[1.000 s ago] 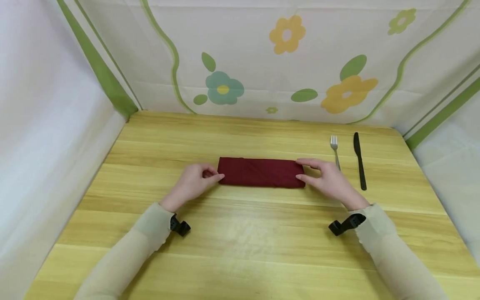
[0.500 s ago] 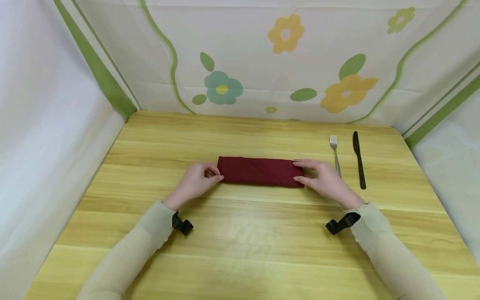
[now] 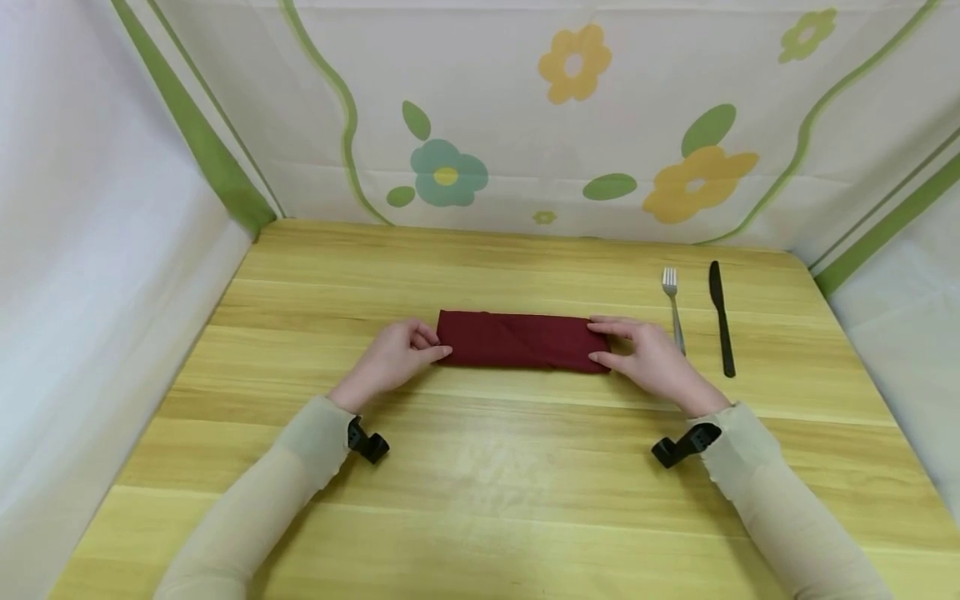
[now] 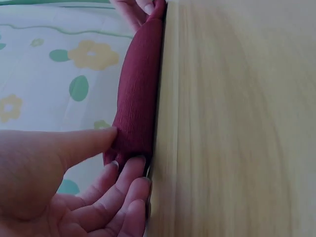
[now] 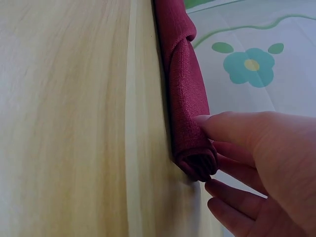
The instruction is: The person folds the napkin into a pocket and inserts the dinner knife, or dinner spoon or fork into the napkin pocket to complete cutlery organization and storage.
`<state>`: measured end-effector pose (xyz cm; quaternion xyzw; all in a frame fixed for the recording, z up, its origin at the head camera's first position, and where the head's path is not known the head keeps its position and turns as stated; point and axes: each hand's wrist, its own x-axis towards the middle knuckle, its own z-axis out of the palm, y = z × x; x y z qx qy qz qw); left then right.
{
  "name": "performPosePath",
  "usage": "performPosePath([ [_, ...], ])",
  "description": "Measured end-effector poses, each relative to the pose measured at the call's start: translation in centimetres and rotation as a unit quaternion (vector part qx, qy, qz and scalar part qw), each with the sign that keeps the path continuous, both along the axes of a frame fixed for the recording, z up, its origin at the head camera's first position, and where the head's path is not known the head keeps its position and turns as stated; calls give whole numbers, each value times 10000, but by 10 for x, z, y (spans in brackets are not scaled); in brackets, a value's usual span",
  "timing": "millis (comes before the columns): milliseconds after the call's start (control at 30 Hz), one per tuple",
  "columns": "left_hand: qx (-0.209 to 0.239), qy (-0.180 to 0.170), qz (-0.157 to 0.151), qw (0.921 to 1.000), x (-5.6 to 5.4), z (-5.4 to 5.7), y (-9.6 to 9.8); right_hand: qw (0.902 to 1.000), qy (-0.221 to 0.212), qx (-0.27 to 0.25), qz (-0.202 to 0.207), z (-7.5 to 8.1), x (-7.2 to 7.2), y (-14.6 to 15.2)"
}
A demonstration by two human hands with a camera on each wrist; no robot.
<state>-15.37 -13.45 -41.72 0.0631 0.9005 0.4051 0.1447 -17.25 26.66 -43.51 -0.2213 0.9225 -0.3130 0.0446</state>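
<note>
A dark red cloth napkin (image 3: 521, 340), folded into a long flat strip, lies crosswise on the wooden table. At its left end my left hand (image 3: 396, 356) pinches the cloth, thumb on the near corner. In the left wrist view that thumb (image 4: 91, 145) presses the side, and the curled fingers (image 4: 131, 170) meet the end. My right hand (image 3: 651, 354) holds the opposite end between the thumb low and a finger at the far edge. From the right wrist view, several folded layers show at the napkin's end (image 5: 197, 163), with the right thumb (image 5: 222, 126) against the cloth.
Just beyond my right hand lies a silver fork (image 3: 672, 302), its lower handle hidden behind the hand. Right of it is a black knife (image 3: 722, 321). A white curtain with printed flowers (image 3: 517, 125) borders the table's (image 3: 480, 492) back edge.
My right wrist has shifted slightly left, its fingertips a little further onto the napkin. The left hand has barely moved. Napkin, fork and knife stay in place.
</note>
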Motion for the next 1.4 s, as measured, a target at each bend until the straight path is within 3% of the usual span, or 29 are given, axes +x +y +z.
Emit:
performPosePath([
  [300, 301, 233, 21, 9993, -1, 4, 4, 10000, -11, -14, 13, 0, 0, 0],
  [500, 333, 190, 106, 9992, 0, 3, 1, 10000, -19, -22, 50, 0, 1, 0],
  [900, -270, 127, 92, 9995, 2, 1, 1, 10000, -56, -31, -8, 3, 3, -2],
  [1067, -124, 335, 168, 9992, 3, 2, 1, 10000, -37, -59, 1, 2, 4, -2],
  [1200, -77, 436, 61, 9990, 2, 3, -2, 9999, -47, -94, 12, 0, 3, -1],
  [1400, -407, 314, -182, 9985, 0, 3, -4, 10000, -4, -52, 51, 0, 3, 0],
])
